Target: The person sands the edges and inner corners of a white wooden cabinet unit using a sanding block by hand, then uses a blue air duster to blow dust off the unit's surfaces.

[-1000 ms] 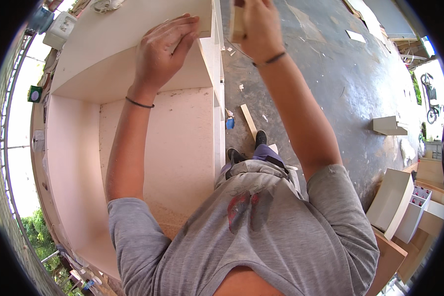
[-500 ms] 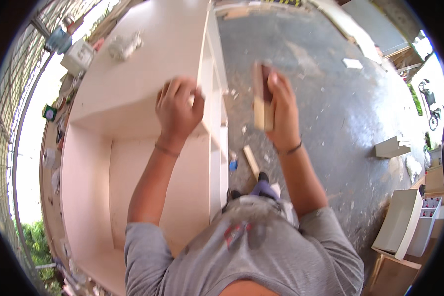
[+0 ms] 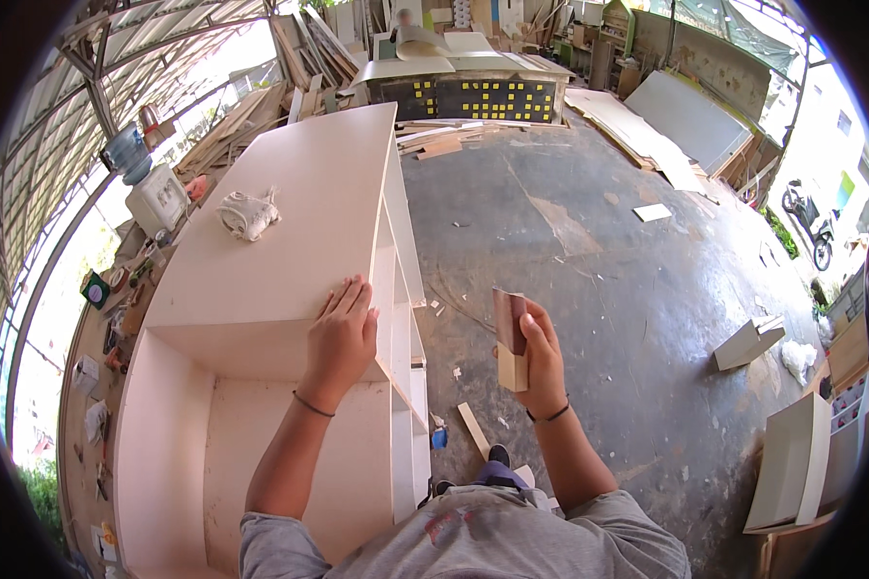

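Note:
A tall pale wooden cabinet (image 3: 290, 222) stands in front of me, its flat top facing up and its open shelves below. My left hand (image 3: 341, 340) lies flat, fingers apart, on the near right corner of that top. My right hand (image 3: 539, 355) hovers to the right of the cabinet, over the floor, gripping a small wooden sanding block (image 3: 510, 338) with brown paper on its face. The block is clear of the cabinet's edge.
A crumpled white rag (image 3: 248, 213) lies on the cabinet top. Wood offcuts (image 3: 473, 429) and a small blue object (image 3: 438, 438) lie on the concrete floor (image 3: 599, 270) by my feet. Loose white panels (image 3: 792, 463) stand at right; stacked boards (image 3: 454, 68) fill the back.
The view has tilted up so the cabinet top and workshop show. My left hand has flattened on the top corner. My right hand with the block has come away from the cabinet edge.

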Demonstrator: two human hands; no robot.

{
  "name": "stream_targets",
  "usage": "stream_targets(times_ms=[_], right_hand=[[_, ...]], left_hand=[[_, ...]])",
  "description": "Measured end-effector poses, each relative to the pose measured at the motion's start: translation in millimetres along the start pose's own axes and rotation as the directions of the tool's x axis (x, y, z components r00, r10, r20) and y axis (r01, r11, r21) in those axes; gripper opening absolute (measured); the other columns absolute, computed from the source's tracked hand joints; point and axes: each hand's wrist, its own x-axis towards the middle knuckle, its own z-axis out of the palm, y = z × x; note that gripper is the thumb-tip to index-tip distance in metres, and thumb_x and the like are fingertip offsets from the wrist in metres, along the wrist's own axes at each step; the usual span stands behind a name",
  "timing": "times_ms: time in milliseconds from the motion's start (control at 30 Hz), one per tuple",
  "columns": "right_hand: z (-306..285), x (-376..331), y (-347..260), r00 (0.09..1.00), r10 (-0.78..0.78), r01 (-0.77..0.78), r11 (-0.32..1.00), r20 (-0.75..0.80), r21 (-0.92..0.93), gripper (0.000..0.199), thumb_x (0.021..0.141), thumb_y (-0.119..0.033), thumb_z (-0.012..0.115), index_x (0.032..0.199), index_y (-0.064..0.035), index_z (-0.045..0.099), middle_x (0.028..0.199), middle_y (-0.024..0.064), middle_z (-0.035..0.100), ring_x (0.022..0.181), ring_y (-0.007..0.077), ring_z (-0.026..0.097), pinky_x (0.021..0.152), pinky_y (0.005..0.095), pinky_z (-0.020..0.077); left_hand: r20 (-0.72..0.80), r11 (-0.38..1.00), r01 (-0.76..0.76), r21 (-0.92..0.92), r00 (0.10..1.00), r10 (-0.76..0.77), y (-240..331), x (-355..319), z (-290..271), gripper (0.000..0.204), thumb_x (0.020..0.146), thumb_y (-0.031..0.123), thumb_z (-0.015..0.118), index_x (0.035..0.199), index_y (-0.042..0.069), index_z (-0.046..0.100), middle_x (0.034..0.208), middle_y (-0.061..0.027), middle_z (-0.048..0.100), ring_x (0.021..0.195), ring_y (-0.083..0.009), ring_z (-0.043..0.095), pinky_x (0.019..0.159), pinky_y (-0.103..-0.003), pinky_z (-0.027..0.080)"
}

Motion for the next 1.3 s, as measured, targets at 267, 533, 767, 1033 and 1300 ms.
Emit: stream_targets(times_ms=[267, 533, 767, 1033, 1300], right_hand=[[2, 2, 1, 0.998, 0.038, -0.038, 0.999, 0.043, 0.007, 0.033, 0.094, -0.027, 0.052, 0.122, -0.0087, 0.049, 0.104, 0.0041, 0.058, 0.081, 0.0123, 0.058, 0.066, 0.0286, 0.0517], [-19, -9, -16, 0.994, -0.094, 0.099, 0.991, 0.058, -0.087, 0.043, 0.094, -0.034, 0.051, 0.129, -0.0102, 0.046, 0.113, 0.0057, 0.056, 0.090, 0.0139, 0.057, 0.066, 0.0288, 0.0508], [2, -14, -13, 0.988, -0.029, 0.042, 0.996, 0.153, -0.081, 0.044, 0.094, -0.034, 0.049, 0.131, -0.0111, 0.045, 0.117, 0.0049, 0.055, 0.098, 0.0146, 0.054, 0.070, 0.0298, 0.0489], [2, -13, -12, 0.987, -0.056, 0.077, 0.988, 0.151, -0.136, 0.041, 0.093, -0.030, 0.052, 0.126, -0.0072, 0.047, 0.116, 0.0097, 0.056, 0.093, 0.0182, 0.059, 0.071, 0.0318, 0.0540], [5, -16, -11, 0.998, 0.022, -0.016, 0.996, 0.066, -0.093, 0.035, 0.093, -0.021, 0.055, 0.123, -0.0050, 0.049, 0.102, 0.0053, 0.058, 0.082, 0.0094, 0.056, 0.068, 0.0231, 0.0462]], left_hand=[[0.245, 0.972, 0.234, -0.014, 0.943, -0.224, -44, 20, -20, 0.064, 0.094, 0.051, 0.038, 0.135, 0.003, 0.044, 0.145, -0.0140, 0.038, 0.137, -0.0271, 0.030, 0.112, -0.044, 0.018], [-0.067, 0.668, 0.683, 0.295, 0.713, -0.698, -188, -63, -97, 0.060, 0.095, 0.052, 0.034, 0.133, 0.008, 0.048, 0.141, -0.0150, 0.043, 0.132, -0.0322, 0.037, 0.109, -0.051, 0.023], [-0.237, 0.981, 0.077, 0.180, 0.971, -0.033, -104, -66, -53, 0.056, 0.093, 0.043, 0.049, 0.133, 0.004, 0.046, 0.139, -0.0153, 0.044, 0.131, -0.0322, 0.038, 0.109, -0.047, 0.024], [-0.348, 0.968, 0.085, 0.237, 0.937, 0.003, -174, -87, -49, 0.042, 0.093, 0.029, 0.052, 0.125, 0.002, 0.052, 0.128, -0.0151, 0.054, 0.120, -0.0314, 0.049, 0.102, -0.043, 0.035], [-0.521, 0.583, 0.556, -0.593, 0.288, -0.804, -207, -52, 0, 0.084, 0.094, 0.037, 0.045, 0.142, -0.013, -0.002, 0.152, -0.0261, -0.009, 0.143, -0.0330, -0.006, 0.116, -0.041, 0.002]])
